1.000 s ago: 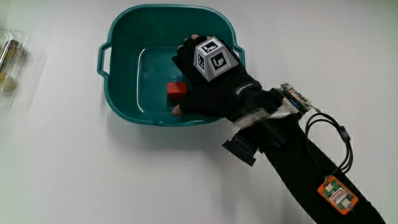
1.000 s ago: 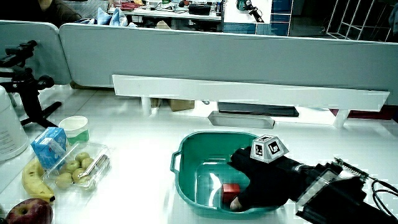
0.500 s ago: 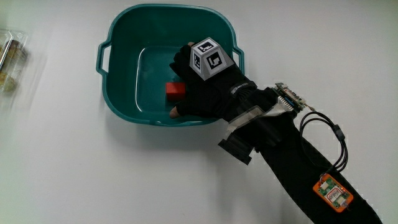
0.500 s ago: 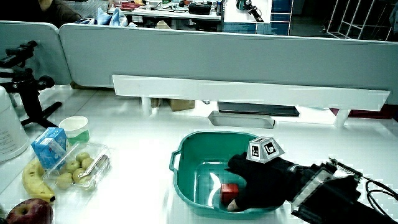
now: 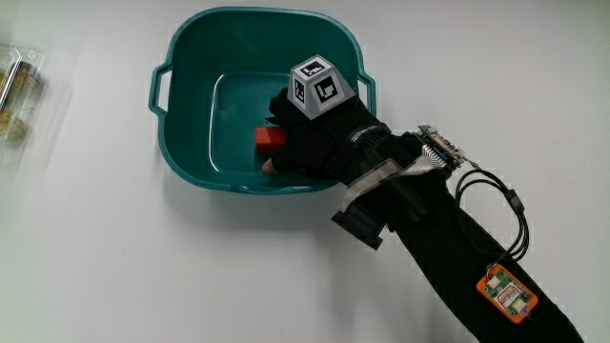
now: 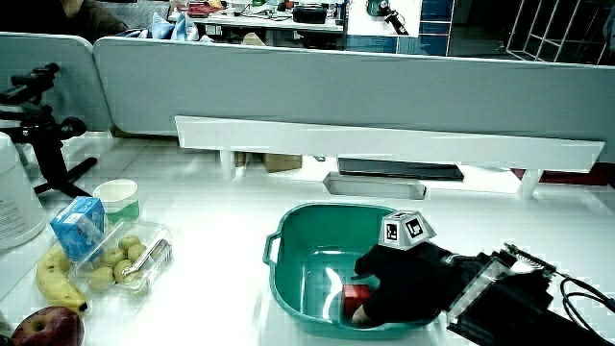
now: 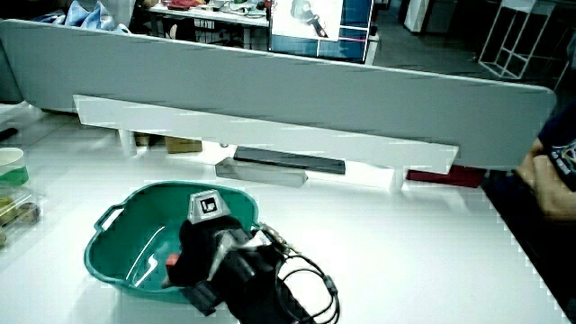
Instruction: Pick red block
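A small red block (image 5: pixel 270 139) lies on the floor of a teal basin (image 5: pixel 191 38), near the wall closest to the person. The gloved hand (image 5: pixel 310 133), with a patterned cube on its back, reaches into the basin and curls its fingers and thumb around the block. In both side views the block (image 6: pixel 357 293) (image 7: pixel 172 261) peeks out at the fingertips of the hand (image 6: pixel 404 279) (image 7: pixel 202 243), low inside the basin (image 6: pixel 288 235) (image 7: pixel 108 238). Part of the block is hidden by the glove.
A clear pack of small fruit (image 6: pixel 125 259), a banana (image 6: pixel 53 279), an apple (image 6: pixel 38 327), a blue carton (image 6: pixel 77 226) and a cup (image 6: pixel 119 197) stand together at the table's edge, apart from the basin. A black tripod (image 6: pixel 43 135) stands near them.
The fingers have curled in from a spread pose and closed around the red block. The block has stayed in the same spot on the basin floor.
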`<state>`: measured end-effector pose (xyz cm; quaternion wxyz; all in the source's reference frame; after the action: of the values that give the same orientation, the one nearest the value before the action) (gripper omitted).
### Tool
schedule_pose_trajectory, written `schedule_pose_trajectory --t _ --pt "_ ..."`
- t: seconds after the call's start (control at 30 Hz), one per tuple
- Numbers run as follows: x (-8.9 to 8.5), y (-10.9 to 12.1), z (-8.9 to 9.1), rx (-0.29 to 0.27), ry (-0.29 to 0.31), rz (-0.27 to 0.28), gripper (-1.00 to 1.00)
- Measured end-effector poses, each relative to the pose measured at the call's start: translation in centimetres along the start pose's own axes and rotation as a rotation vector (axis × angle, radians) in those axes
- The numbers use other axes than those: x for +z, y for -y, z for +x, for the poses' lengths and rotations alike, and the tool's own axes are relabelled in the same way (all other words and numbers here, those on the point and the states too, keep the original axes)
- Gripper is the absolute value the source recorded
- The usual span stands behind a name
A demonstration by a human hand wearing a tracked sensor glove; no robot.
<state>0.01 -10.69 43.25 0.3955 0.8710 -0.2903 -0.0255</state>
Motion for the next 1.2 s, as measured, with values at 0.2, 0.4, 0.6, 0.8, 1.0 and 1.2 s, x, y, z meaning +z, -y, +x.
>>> schedule_pose_trajectory --t 0.2,0.4,0.6,0.8,1.0,1.2 --pt "0.02 -0.07 -0.03 0.006 -0.008 0.003 0.42" --pt "0.22 -0.07 -0.14 0.010 -0.010 0.014 0.54" --pt "0.24 -0.20 -0.25 0.011 -0.012 0.017 0.67" --pt "0.14 -0.28 -0.31 0.009 -0.003 0.023 0.79" --pt "0.02 -0.41 -0.50 0.011 0.018 0.026 0.92" --pt "0.15 -0.21 -0.52 0.018 0.029 0.042 1.00"
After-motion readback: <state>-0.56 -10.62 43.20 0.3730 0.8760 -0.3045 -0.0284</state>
